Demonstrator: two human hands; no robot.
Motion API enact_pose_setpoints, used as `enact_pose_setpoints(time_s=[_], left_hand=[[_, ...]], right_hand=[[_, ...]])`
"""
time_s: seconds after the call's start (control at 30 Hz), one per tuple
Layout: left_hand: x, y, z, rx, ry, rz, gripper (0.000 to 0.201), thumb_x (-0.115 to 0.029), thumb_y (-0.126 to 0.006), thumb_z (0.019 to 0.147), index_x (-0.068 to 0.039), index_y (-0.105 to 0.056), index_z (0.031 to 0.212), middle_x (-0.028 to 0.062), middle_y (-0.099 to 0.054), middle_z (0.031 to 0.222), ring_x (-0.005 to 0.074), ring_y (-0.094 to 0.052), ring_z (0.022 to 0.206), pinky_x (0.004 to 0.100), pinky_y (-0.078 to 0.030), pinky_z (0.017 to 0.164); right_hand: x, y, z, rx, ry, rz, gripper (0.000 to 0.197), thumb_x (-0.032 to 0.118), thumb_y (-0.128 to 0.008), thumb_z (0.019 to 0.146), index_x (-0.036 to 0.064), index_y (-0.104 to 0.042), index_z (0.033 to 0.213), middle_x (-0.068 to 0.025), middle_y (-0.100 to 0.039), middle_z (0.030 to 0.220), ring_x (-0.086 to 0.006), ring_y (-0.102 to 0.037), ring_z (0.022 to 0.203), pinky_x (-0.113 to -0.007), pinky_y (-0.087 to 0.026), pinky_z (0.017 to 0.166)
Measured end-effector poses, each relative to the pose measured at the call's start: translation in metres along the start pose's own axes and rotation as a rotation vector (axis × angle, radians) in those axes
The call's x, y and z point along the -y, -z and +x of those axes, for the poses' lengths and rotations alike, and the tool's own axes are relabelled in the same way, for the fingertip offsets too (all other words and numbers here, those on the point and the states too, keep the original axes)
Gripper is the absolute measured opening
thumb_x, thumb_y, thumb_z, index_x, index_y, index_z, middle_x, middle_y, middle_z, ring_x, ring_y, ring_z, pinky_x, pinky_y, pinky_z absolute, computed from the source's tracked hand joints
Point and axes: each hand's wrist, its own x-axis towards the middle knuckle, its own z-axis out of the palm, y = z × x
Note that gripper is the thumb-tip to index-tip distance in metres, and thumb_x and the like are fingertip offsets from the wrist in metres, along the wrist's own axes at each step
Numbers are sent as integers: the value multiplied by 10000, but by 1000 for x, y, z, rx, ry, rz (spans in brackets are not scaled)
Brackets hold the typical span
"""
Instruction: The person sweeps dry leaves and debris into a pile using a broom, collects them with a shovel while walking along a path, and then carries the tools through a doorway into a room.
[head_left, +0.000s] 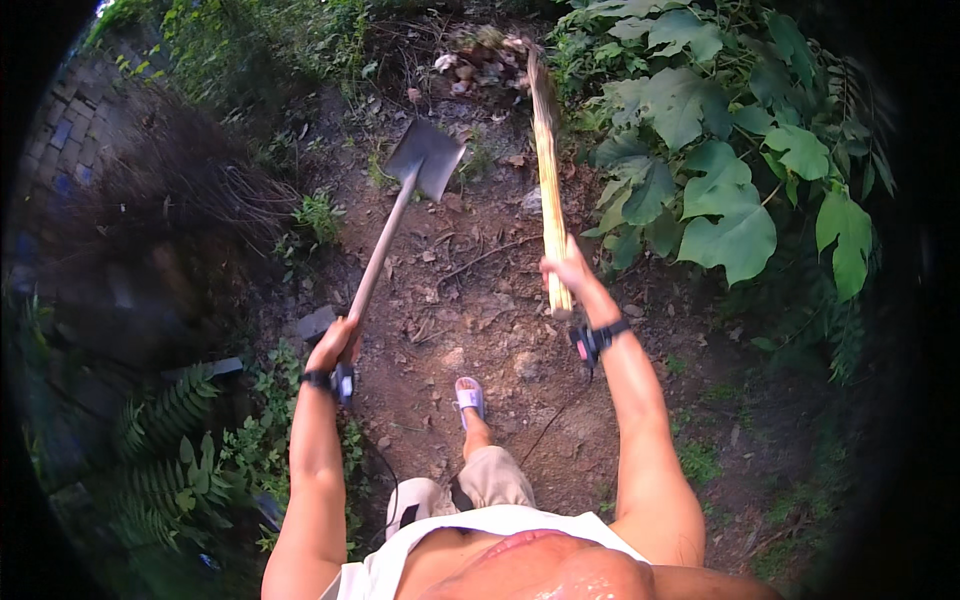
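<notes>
My left hand (331, 345) is wrapped round the wooden handle of a shovel (378, 245). Its square, dark metal blade lies ahead, low over or on the dirt; I cannot tell whether it touches. My right hand (567, 270) grips a broom (549, 180) near the butt of its pale yellow handle. The broom stretches away from me, and its brownish, blurred bristle end is beside a heap of dry leaves and litter (475, 68). The shovel blade is on the near left side of that heap, apart from it.
Bare dirt path (480, 260) with twigs and small stones runs ahead. Large-leaved plants (730, 210) crowd the right side. At left are a pile of dry brush (160, 170), ferns (165, 470) and a grey block (317, 322). Paving bricks (70, 125) show at far left.
</notes>
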Motion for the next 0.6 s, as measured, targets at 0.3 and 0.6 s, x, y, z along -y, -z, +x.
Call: enact_pose_setpoints(time_s=[0.3, 0.6], left_hand=[[182, -41, -232, -30, 617, -393, 371, -439, -472, 942, -106, -515, 783, 22, -516, 558, 167, -499, 428, 313, -423, 403], [298, -133, -418, -145, 820, -753, 404, -432, -431, 969, -49, -477, 852, 35, -484, 575, 158, -473, 447, 313, -436, 427]], right_hand=[[-66, 15, -151, 158, -517, 357, 391, 15, -604, 738, 62, -432, 1086, -58, -561, 711, -150, -578, 523, -302, -513, 431], [-111, -22, -175, 464, -1017, 1162, 201, 56, -528, 822, -29, -418, 967, -53, -483, 782, -99, -526, 614, -248, -508, 545]])
